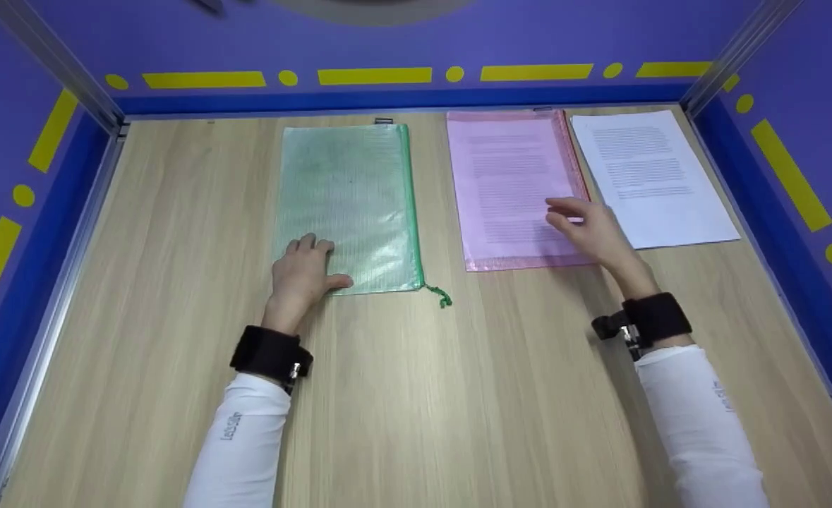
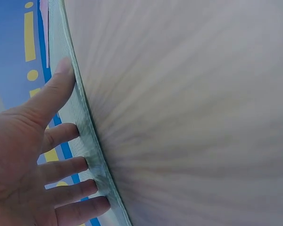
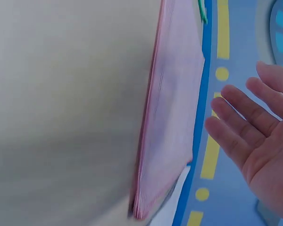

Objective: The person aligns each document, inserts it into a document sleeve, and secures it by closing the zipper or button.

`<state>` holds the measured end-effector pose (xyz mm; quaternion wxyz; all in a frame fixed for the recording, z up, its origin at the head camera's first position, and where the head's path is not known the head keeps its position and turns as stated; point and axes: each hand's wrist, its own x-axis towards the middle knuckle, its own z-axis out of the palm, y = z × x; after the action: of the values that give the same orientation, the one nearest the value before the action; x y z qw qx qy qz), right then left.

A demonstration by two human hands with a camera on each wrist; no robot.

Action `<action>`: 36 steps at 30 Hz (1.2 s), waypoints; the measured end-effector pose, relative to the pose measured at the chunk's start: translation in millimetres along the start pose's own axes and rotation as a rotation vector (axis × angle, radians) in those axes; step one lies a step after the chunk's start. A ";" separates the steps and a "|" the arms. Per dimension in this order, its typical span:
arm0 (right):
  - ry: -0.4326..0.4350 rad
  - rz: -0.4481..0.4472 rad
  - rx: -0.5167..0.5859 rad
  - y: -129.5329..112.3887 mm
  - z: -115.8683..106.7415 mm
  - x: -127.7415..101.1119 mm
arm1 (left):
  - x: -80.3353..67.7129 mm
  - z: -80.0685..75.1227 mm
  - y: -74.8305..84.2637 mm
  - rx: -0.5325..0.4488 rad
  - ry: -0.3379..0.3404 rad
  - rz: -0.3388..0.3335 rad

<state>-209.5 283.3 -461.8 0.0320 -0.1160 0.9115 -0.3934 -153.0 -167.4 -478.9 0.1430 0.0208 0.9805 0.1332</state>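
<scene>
A green translucent zip folder (image 1: 348, 190) lies flat on the table, its green zip along the right side and a green cord (image 1: 440, 295) at the near right corner. My left hand (image 1: 301, 274) rests on its near left part, fingers spread; the left wrist view shows the fingertips touching the folder (image 2: 85, 136). To the right lies a pink zip folder (image 1: 507, 183) with printed sheets visible through it. Above its near right part hovers my right hand (image 1: 592, 229), fingers loosely bent and holding nothing. In the right wrist view a gap separates that hand (image 3: 264, 136) from the pink folder (image 3: 174, 103).
White printed sheets (image 1: 659, 180) lie at the far right, beside the pink folder. Blue-purple walls with yellow marks (image 1: 373, 75) enclose the wooden table (image 1: 416, 395) at the back and sides. A metal rail (image 1: 56, 310) runs along the left edge.
</scene>
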 end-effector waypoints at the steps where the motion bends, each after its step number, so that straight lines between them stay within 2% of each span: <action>1: 0.014 0.011 -0.005 4.1 -5.1 -1.6 | 0.0 -0.2 0.0 -0.001 -0.001 -0.002; 4: 0.047 0.049 -0.028 14.7 -17.5 -6.4 | -0.8 -1.4 0.7 0.005 -0.001 0.000; 10: 0.131 0.124 -0.150 37.0 -34.4 -13.6 | 0.3 -2.8 2.3 0.009 -0.008 0.005; 15: 0.131 0.224 -0.237 51.3 -45.3 -17.2 | -0.1 -4.9 1.6 0.001 -0.032 -0.002; 19: 0.067 0.309 -0.259 59.2 -52.7 -17.0 | -0.1 -10.5 1.3 0.005 -0.059 -0.001; 23: -0.071 0.407 -0.245 67.3 -61.5 -18.8 | 1.3 -16.0 2.6 0.022 -0.082 0.013; 26: -0.171 0.448 -0.242 72.7 -65.7 -21.6 | 2.0 -19.5 3.2 0.028 -0.099 0.020; 28: -0.206 0.451 -0.250 75.2 -67.2 -22.7 | 2.3 -21.7 3.1 0.009 -0.095 0.023; 33: -0.231 0.465 -0.277 76.6 -71.3 -21.2 | 3.0 -27.4 5.0 -0.088 -0.014 0.037; 36: -0.251 0.498 -0.295 74.0 -74.8 -18.2 | 3.9 -30.7 12.5 -0.145 0.051 0.058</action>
<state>-216.8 389.8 -464.6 0.2225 0.0598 0.9480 -0.2194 -165.5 -162.9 -448.3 0.1151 0.0352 0.9706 0.2084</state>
